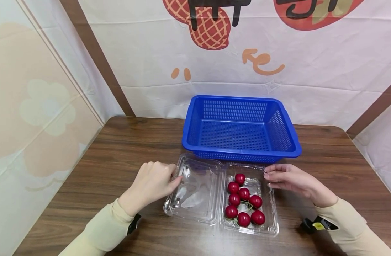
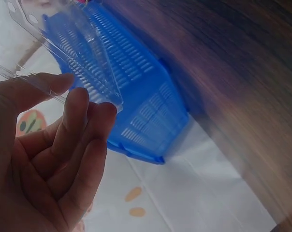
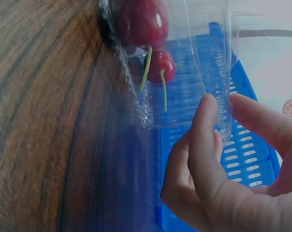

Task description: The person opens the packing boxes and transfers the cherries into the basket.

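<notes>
A clear plastic clamshell box (image 1: 272,217) lies unfolded on the table, its lid (image 1: 196,193) spread to the left. Several dark red cherries (image 1: 244,219), some with green stems, sit in the right half. My left hand (image 1: 150,185) pinches the lid's outer left edge between thumb and fingers, as the left wrist view also shows. On the other side, my right hand (image 1: 292,180) holds the box's right rim near the far corner, with thumb and fingertips on either side of the wall. Two cherries (image 3: 161,66) show close up through the clear side in the right wrist view.
A blue perforated plastic basket (image 1: 241,153) stands right behind the box, with no contents showing. The brown wood-grain table (image 1: 144,138) reaches back to a white printed cloth (image 1: 144,53). A similar sheet hangs along the left side.
</notes>
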A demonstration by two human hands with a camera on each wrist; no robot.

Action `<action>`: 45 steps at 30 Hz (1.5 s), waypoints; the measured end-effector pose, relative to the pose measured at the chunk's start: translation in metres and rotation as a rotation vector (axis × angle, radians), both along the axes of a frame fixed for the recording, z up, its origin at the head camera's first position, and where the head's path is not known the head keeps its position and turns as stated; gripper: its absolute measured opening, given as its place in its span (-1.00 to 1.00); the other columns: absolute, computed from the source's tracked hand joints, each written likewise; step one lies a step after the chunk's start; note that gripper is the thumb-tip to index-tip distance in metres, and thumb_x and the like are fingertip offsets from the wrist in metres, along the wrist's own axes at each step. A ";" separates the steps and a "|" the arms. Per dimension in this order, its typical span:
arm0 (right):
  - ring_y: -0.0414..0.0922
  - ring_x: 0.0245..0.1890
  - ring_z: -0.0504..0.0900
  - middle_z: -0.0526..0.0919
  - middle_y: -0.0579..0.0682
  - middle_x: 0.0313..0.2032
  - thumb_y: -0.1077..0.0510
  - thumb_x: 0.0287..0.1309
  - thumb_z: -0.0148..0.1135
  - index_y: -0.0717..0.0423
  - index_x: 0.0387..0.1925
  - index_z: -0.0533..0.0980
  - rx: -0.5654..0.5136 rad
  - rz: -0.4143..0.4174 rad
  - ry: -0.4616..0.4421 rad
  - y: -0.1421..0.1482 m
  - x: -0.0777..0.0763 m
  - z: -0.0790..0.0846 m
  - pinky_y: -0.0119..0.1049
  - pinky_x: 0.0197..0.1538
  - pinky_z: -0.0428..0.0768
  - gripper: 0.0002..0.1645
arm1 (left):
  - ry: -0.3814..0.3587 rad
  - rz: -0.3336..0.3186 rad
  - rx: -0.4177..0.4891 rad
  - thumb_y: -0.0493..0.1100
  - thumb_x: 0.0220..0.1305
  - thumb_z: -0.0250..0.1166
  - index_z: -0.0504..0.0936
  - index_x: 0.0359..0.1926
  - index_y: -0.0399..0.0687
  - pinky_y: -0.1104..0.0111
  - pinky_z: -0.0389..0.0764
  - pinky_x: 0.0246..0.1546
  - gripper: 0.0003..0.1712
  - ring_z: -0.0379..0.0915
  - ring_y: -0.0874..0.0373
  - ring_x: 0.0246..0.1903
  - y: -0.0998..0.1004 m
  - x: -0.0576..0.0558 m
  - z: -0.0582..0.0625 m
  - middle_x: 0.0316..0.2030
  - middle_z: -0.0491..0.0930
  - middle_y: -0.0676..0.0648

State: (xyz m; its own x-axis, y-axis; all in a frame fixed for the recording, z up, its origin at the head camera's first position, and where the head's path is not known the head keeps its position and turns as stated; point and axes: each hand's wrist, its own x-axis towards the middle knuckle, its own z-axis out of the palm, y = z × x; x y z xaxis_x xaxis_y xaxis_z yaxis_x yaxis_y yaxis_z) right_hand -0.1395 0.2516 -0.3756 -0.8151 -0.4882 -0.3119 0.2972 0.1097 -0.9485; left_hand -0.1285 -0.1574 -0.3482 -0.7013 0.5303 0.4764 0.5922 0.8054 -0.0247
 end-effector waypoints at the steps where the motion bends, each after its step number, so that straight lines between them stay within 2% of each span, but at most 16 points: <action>1: -0.20 -0.15 0.59 0.59 -0.06 -0.20 0.30 0.20 0.05 0.46 -0.01 0.25 -0.030 0.004 -0.007 0.001 0.000 0.000 -0.33 -0.05 0.57 -0.62 | -0.005 0.003 -0.003 0.06 -0.08 0.32 0.20 -0.80 0.12 0.32 0.13 -0.91 -0.52 0.07 0.23 -0.86 0.000 -0.001 -0.001 -0.88 0.11 0.18; 4: -0.15 -0.09 0.58 0.60 0.01 -0.14 0.38 0.17 0.04 0.53 0.06 0.20 -0.116 0.007 -0.044 0.003 0.000 -0.001 -0.32 0.00 0.54 -0.55 | -0.025 0.014 -0.013 0.07 -0.07 0.31 0.19 -0.80 0.12 0.33 0.12 -0.91 -0.52 0.06 0.24 -0.86 -0.002 -0.003 -0.003 -0.88 0.10 0.18; 7: -0.14 -0.06 0.57 0.60 0.05 -0.11 0.41 0.13 0.06 0.61 0.12 0.14 -0.154 -0.002 -0.059 0.005 0.000 -0.003 -0.33 0.02 0.53 -0.44 | -0.039 0.022 -0.021 0.07 -0.06 0.31 0.19 -0.80 0.12 0.32 0.12 -0.90 -0.52 0.08 0.22 -0.86 -0.003 -0.005 -0.006 -0.88 0.11 0.18; 13: -0.19 -0.06 0.57 0.63 -0.01 -0.10 0.40 0.10 0.12 0.64 0.18 0.09 -0.093 -0.037 -0.029 0.005 -0.002 -0.006 -0.36 0.00 0.54 -0.33 | -0.034 0.030 -0.030 0.08 -0.07 0.30 0.20 -0.81 0.13 0.26 0.17 -0.91 -0.53 0.18 0.15 -0.86 -0.002 -0.008 -0.012 -0.89 0.17 0.17; 17: -0.17 -0.06 0.57 0.65 -0.01 -0.11 0.41 0.14 0.06 0.56 0.14 0.19 -0.175 -0.019 -0.039 0.008 -0.003 -0.009 -0.33 -0.01 0.55 -0.46 | -0.045 0.041 -0.035 0.09 -0.07 0.30 0.20 -0.82 0.14 0.25 0.18 -0.90 -0.53 0.22 0.13 -0.86 -0.001 -0.009 -0.015 -0.89 0.19 0.17; 20: -0.15 -0.09 0.59 0.65 0.00 -0.13 0.43 0.19 -0.01 0.41 0.08 0.30 -0.260 0.005 -0.068 0.010 -0.004 -0.011 -0.29 -0.02 0.57 -0.61 | -0.053 0.044 -0.036 0.10 -0.07 0.30 0.21 -0.82 0.14 0.24 0.19 -0.90 -0.52 0.24 0.12 -0.85 -0.001 -0.010 -0.016 -0.89 0.20 0.17; 22: -0.16 -0.11 0.59 0.65 -0.02 -0.17 0.42 0.20 -0.03 0.33 0.02 0.34 -0.276 0.001 -0.084 0.011 -0.004 -0.012 -0.28 -0.03 0.57 -0.67 | -0.056 0.045 -0.040 0.10 -0.06 0.30 0.21 -0.82 0.14 0.24 0.20 -0.90 -0.52 0.24 0.12 -0.85 0.000 -0.011 -0.017 -0.89 0.20 0.17; 29: -0.27 -0.23 0.58 0.63 -0.19 -0.32 0.29 0.24 0.02 0.16 -0.10 0.38 -0.100 -0.063 -0.083 0.007 -0.003 -0.013 -0.33 -0.13 0.61 -0.81 | -0.070 0.056 -0.046 0.11 -0.05 0.29 0.21 -0.81 0.14 0.24 0.22 -0.90 -0.52 0.25 0.14 -0.85 0.002 -0.014 -0.019 -0.88 0.19 0.18; 34: -0.28 -0.25 0.59 0.62 -0.20 -0.34 0.20 0.24 0.04 0.12 -0.13 0.37 -0.010 -0.082 -0.080 0.006 -0.002 -0.012 -0.36 -0.19 0.62 -0.83 | -0.091 0.063 -0.049 0.10 -0.05 0.29 0.21 -0.82 0.15 0.23 0.24 -0.89 -0.53 0.26 0.13 -0.84 0.004 -0.015 -0.020 -0.88 0.22 0.17; 40: -0.27 -0.25 0.58 0.60 -0.18 -0.33 0.18 0.23 0.06 0.15 -0.10 0.35 0.022 -0.100 -0.068 0.004 -0.002 -0.011 -0.35 -0.19 0.62 -0.77 | -0.158 0.085 -0.082 0.09 -0.04 0.29 0.23 -0.85 0.14 0.22 0.25 -0.89 -0.52 0.28 0.11 -0.83 0.006 -0.018 -0.026 -0.87 0.28 0.12; 45: -0.27 -0.25 0.58 0.60 -0.18 -0.33 0.18 0.23 0.06 0.14 -0.11 0.34 0.024 -0.099 -0.065 0.003 -0.002 -0.011 -0.35 -0.19 0.62 -0.79 | -0.177 0.089 -0.125 0.08 -0.05 0.29 0.29 -0.85 0.08 0.18 0.30 -0.88 -0.54 0.31 0.06 -0.82 0.008 -0.019 -0.031 -0.84 0.36 0.04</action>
State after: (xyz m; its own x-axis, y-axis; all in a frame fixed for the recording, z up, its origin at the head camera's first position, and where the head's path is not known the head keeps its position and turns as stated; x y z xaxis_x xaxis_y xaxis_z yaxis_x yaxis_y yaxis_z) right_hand -0.1412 0.2548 -0.3865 -0.8363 -0.3984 -0.3766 0.3687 0.0995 -0.9242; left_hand -0.1473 -0.1498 -0.3787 -0.8147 0.5095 0.2769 0.5228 0.8519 -0.0295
